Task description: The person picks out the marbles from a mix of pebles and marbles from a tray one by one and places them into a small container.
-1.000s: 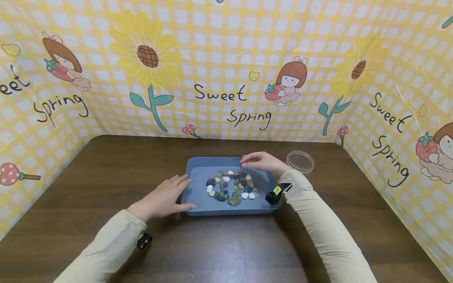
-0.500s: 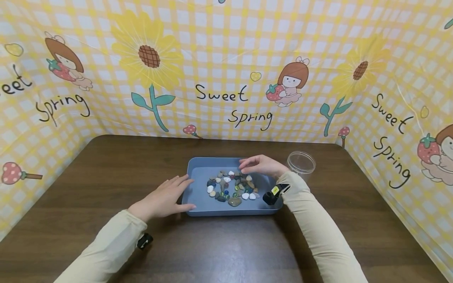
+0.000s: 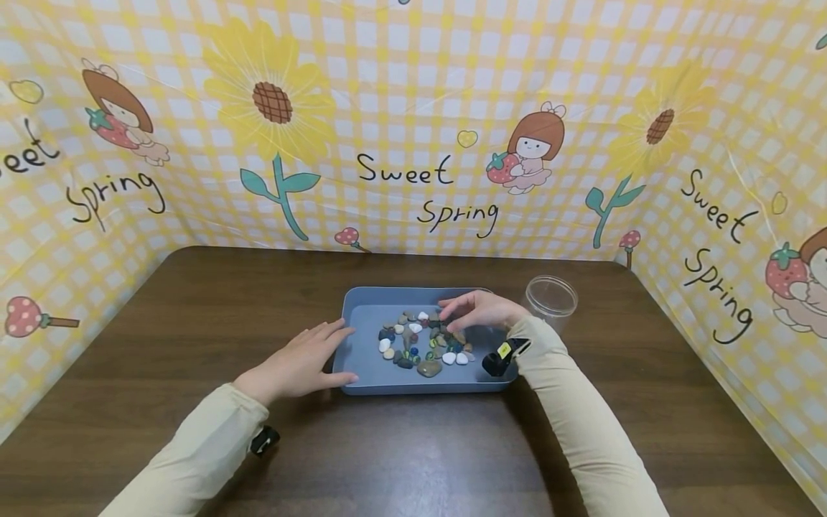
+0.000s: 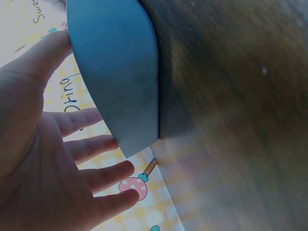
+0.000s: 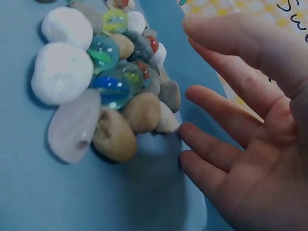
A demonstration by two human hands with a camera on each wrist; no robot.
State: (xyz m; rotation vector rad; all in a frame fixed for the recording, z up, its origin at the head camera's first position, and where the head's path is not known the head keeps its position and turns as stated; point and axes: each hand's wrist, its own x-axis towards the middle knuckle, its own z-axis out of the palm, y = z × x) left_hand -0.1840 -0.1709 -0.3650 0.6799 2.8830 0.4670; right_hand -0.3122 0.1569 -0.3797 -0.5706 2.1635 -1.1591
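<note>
Smooth multicoloured stone pebbles (image 5: 142, 113), swirled-glass marbles (image 5: 111, 89): beside parted fingers of right hand (image 3: 483, 309); blue rectangular tray (image 3: 363, 362): at spread fingers of left hand (image 3: 296, 363).

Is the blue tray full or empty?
Neither: pebbles and glass marbles cover only part of the blue tray.

Tray (image 3: 362, 370) on table (image 3: 388, 449) w/ pebbles (image 5: 62, 73) & marbles (image 5: 113, 91) in it; container (image 3: 551, 297) back-R of tray; cloth (image 3: 400, 93) behind table, also L & R.
</note>
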